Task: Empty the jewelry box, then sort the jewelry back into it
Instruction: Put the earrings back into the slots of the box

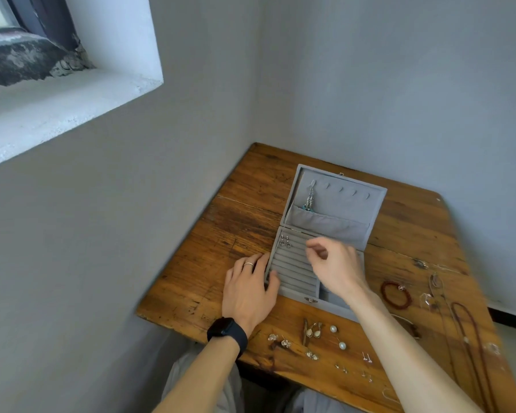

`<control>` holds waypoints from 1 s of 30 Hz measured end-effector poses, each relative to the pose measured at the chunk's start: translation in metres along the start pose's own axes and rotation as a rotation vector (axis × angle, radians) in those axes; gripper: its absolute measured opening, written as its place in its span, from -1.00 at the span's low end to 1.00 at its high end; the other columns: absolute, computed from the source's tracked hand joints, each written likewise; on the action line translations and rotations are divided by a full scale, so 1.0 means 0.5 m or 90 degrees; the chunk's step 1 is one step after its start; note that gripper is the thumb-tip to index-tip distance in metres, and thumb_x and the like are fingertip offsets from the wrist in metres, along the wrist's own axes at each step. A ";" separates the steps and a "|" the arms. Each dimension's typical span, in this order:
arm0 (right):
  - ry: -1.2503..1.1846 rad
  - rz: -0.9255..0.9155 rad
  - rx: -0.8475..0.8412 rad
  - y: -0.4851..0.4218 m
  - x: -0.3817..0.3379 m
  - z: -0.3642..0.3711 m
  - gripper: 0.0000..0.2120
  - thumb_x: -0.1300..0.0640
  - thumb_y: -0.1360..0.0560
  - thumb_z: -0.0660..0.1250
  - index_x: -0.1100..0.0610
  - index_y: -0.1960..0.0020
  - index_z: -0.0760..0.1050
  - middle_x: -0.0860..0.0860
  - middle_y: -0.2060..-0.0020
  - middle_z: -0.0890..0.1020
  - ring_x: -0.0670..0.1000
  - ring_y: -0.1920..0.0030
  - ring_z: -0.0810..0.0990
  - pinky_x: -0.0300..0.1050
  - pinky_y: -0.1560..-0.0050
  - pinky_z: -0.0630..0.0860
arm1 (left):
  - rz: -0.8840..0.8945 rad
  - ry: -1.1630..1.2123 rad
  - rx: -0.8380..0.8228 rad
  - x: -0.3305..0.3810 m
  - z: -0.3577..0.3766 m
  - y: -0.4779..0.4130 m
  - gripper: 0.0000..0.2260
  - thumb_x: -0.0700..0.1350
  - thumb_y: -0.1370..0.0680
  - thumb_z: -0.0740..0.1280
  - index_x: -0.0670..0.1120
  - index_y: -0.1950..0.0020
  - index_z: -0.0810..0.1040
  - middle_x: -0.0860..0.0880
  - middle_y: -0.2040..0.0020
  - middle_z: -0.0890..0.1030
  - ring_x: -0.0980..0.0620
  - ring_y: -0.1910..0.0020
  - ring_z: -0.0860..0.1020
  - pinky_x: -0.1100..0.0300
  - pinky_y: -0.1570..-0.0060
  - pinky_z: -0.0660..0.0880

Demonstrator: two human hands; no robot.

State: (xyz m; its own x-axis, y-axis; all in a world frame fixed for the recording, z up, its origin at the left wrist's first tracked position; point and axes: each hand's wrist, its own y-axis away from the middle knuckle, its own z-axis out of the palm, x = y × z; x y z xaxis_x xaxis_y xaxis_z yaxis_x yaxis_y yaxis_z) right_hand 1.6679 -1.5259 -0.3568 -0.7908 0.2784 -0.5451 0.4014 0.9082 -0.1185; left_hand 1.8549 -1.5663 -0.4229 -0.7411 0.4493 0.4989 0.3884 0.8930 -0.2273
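Note:
A grey velvet jewelry box [376, 194] lies open on the wooden table [239, 204]. A silver necklace [310, 195] hangs from a hook in its lid. A pair of small earrings [285, 241] sits in the top slot of the ring rolls. My left hand [249, 286] rests flat against the box's left edge, fingers apart. My right hand [334, 265] hovers over the ring rolls with thumb and forefinger pinched; whether something tiny is between them I cannot tell. Several earrings [313, 330], among them pearl earrings [338, 336], lie in front of the box.
To the right of the box lie a red bead bracelet [395, 295], a silver chain [435, 281] and a long dark red necklace [471, 347]. Grey walls close in at the left and back. A window sill [57, 102] juts out at upper left.

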 end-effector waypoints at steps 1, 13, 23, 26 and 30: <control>-0.022 -0.010 0.007 0.028 0.008 -0.008 -0.82 0.07 -0.56 0.37 -0.06 -0.15 0.63 -0.17 0.03 0.68 -0.21 0.05 0.61 -0.29 0.00 0.54 | 0.004 -0.003 -0.005 0.000 0.000 0.000 -0.57 0.11 -0.65 0.11 0.03 -0.50 0.38 0.06 -0.41 0.46 0.07 -0.39 0.34 0.09 -0.33 0.29; -0.034 0.011 0.055 0.297 0.094 -0.025 -0.84 0.04 -0.54 0.40 -0.10 -0.11 0.63 -0.28 -0.02 0.58 -0.19 -0.10 0.49 -0.23 -0.19 0.42 | 0.093 0.061 0.014 0.019 -0.028 0.058 -0.56 0.11 -0.62 0.26 0.04 -0.48 0.36 0.06 -0.41 0.44 0.09 -0.39 0.33 0.11 -0.34 0.33; 0.075 0.016 0.083 0.281 0.083 0.012 -0.76 -0.15 -0.56 0.30 -0.12 -0.14 0.64 -0.18 -0.04 0.61 -0.11 -0.04 0.40 -0.22 -0.03 0.43 | 0.262 -0.003 -0.056 0.102 -0.039 0.087 -0.73 0.11 -0.56 0.31 0.10 -0.23 0.54 0.12 -0.06 0.55 0.14 -0.01 0.51 0.23 0.09 0.54; 0.116 -0.005 0.072 0.268 0.071 0.020 -0.74 -0.14 -0.56 0.28 -0.11 -0.15 0.65 -0.15 -0.04 0.62 -0.04 -0.08 0.42 -0.11 -0.07 0.46 | 0.279 -0.052 -0.146 0.118 -0.023 0.084 -0.72 0.13 -0.58 0.27 0.12 -0.26 0.56 0.12 -0.05 0.57 0.12 0.01 0.51 0.26 0.10 0.50; 0.152 -0.012 0.046 0.259 0.064 0.025 -0.77 -0.10 -0.56 0.30 -0.12 -0.15 0.64 -0.13 -0.05 0.64 0.00 -0.11 0.45 -0.05 -0.07 0.43 | 0.271 -0.044 -0.163 0.123 -0.012 0.075 -0.82 0.04 -0.60 0.29 0.13 -0.16 0.61 0.11 -0.01 0.61 0.10 0.02 0.55 0.29 0.15 0.48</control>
State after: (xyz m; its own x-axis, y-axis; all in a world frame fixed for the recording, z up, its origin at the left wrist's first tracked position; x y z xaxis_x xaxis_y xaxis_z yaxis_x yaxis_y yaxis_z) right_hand 1.7003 -1.4031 -0.4002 -0.8819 0.3356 -0.3310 0.4108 0.8917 -0.1903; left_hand 1.8273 -1.5052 -0.3957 -0.5190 0.7806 0.3483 0.7798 0.5993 -0.1811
